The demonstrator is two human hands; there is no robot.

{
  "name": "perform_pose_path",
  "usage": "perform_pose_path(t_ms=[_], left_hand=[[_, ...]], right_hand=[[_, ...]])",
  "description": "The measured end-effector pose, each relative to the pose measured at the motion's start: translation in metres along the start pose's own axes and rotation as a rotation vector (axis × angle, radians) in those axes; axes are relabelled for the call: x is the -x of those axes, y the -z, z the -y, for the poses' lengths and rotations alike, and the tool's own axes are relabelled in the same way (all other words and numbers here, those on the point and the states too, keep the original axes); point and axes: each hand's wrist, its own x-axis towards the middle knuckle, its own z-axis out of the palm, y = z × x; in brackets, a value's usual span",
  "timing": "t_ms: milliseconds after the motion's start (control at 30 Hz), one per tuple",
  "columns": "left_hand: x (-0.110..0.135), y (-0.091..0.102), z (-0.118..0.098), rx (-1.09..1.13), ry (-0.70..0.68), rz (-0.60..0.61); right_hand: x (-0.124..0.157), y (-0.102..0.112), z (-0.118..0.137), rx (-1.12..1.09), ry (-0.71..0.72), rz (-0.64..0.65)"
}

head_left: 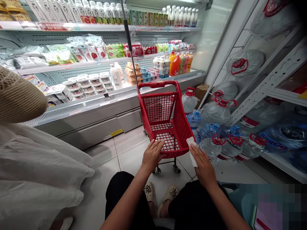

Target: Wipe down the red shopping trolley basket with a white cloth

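A small red plastic shopping cart [177, 154] with grid walls stands right in front of me on its wheels, its handle at the far side. My left hand [152, 156] holds the near left corner of its rim, fingertips bent over the edge. In my right hand [203, 166] is a white tissue [192, 147], pressed under the fingers against the near right corner of the rim. Part of the tissue hangs below the fingers. The cart's basket holds nothing that I can see. A thin dark pole [128, 38] rises from the cart's left side.
A lit refrigerated shelf [96, 107] with cartons, cups and bottles runs along the back. Large water bottles [211, 147] crowd the floor and a white rack [268, 86] at right. Close on the left stands a person in a pale skirt [35, 166] with a woven bag [21, 95].
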Motion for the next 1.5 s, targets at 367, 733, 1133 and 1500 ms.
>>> perform_pose_path(t_ms=[367, 733, 1133, 1500], left_hand=[[-0.006, -0.017, -0.027, -0.075, -0.073, -0.015], [-0.066, 0.007, 0.035, 0.019, -0.269, 0.153], [-0.068, -0.028, -0.018, -0.039, -0.165, 0.075], [-0.077, 0.001, 0.031, -0.064, -0.13, 0.021]], right_hand=[[-0.009, -0.023, 0.078, -0.112, 0.233, 0.031], [0.011, 0.001, 0.044, -0.049, 0.057, 0.048], [-0.009, -0.002, 0.063, -0.029, 0.131, 0.048], [0.041, 0.021, 0.033, 0.006, -0.005, 0.04]])
